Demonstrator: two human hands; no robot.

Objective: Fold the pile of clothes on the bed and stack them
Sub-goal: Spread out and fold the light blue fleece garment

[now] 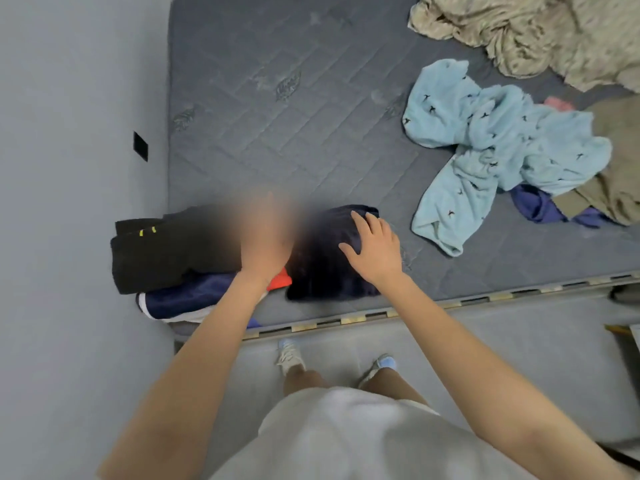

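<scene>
right fingers (pixel 358 221): straight and spread, lying flat on the dark navy garment (pixel 322 271), grasping nothing.
right hand (pixel 377 251): rests on that folded garment's right half.
left hand (pixel 263 237): blurred; I cannot tell whether its fingers are released or gripping. It is over the right edge of the folded stack (pixel 156 258).
folded stack: near left corner of the bed (pixel 277 116), black piece on top, striped navy and red beneath.
dark navy garment: just right of the stack, by the near edge.
unfolded pile (pixel 491 147): right, well apart; light blue over olive and purple.
</scene>
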